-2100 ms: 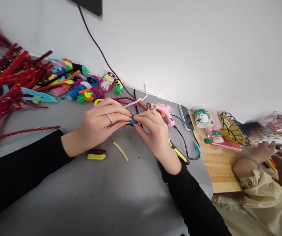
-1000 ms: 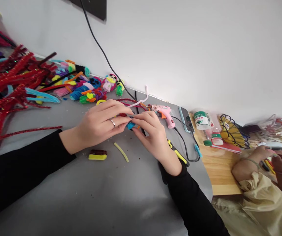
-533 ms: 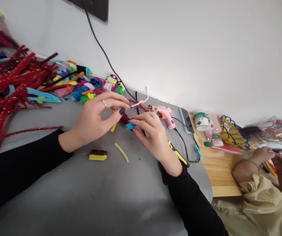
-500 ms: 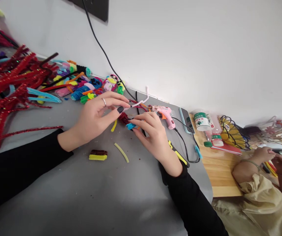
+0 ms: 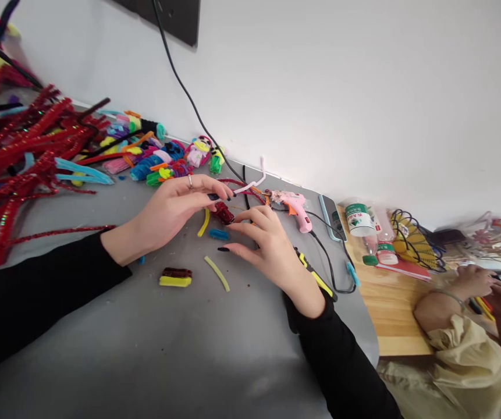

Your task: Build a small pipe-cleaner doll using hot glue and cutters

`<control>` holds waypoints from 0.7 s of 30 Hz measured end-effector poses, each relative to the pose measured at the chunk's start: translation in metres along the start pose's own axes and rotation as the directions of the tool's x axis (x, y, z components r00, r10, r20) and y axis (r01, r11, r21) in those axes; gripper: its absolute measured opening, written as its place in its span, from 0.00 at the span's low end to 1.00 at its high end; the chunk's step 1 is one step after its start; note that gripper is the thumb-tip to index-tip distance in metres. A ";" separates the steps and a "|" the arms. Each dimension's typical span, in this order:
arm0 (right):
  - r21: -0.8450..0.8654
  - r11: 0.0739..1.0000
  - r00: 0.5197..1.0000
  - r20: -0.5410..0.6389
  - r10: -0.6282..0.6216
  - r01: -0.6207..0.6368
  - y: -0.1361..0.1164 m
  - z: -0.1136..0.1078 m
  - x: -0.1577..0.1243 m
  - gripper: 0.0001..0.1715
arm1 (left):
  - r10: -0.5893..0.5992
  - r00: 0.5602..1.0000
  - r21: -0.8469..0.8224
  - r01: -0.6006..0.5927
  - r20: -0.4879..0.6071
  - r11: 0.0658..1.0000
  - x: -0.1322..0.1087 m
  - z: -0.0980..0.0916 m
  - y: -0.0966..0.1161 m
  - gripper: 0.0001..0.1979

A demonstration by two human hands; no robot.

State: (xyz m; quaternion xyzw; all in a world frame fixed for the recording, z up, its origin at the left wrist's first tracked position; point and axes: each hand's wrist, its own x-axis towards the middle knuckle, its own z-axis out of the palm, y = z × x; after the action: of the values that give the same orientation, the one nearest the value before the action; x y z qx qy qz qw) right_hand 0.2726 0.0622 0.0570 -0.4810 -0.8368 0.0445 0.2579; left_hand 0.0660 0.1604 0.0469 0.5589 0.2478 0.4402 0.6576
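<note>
A bent pale pink pipe cleaner (image 5: 256, 180) runs from the fingertips of my left hand (image 5: 184, 201), which are pinched together on its near end. My right hand (image 5: 265, 238) is open, thumb and fingers apart, with its fingertips close to a short blue pipe cleaner piece (image 5: 219, 234) on the grey table. Just above that piece lies a dark red fuzzy bundle (image 5: 224, 213), between the two hands. Nearer me are a brown and yellow bundle (image 5: 176, 277) and a loose pale yellow strip (image 5: 217, 273). A brighter yellow strip (image 5: 203, 223) lies beside my left hand.
A pink glue gun (image 5: 291, 206) and a phone (image 5: 332, 216) lie to the right, with yellow-handled pliers (image 5: 317, 276) by my right wrist. Red tinsel stems (image 5: 27, 157) and pipe cleaner dolls (image 5: 158, 157) fill the left. A co-worker's arms (image 5: 442, 305) are at far right.
My right hand has let go of the blue piece, which now lies on the table, and its fingers have spread. The dark red bundle shows more fully. My left hand has hardly moved.
</note>
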 end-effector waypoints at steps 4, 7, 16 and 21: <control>0.031 0.998 0.992 -0.115 0.050 -0.046 -0.002 -0.001 0.001 0.08 | 0.024 0.999 -0.029 -0.023 0.043 0.999 0.000 0.000 0.002 0.05; 0.038 0.997 0.969 -0.238 0.068 -0.060 -0.002 -0.004 0.002 0.11 | 0.037 0.998 -0.019 -0.036 0.057 0.999 0.000 -0.001 0.002 0.04; 0.051 0.997 0.904 -0.421 0.076 -0.060 -0.007 -0.007 0.005 0.08 | -0.037 0.999 0.098 0.034 0.024 0.995 0.000 -0.002 -0.003 0.12; 0.135 0.978 0.892 -0.405 0.201 -0.159 -0.012 -0.009 0.003 0.17 | 0.079 0.996 0.215 -0.072 -0.027 0.974 0.001 -0.004 -0.006 0.14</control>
State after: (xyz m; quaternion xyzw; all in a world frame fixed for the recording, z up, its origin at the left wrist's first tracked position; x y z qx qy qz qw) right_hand 0.2660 0.0567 0.0700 -0.5414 -0.7111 0.0057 0.4486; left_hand 0.0646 0.1639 0.0407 0.6275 0.2838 0.4456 0.5720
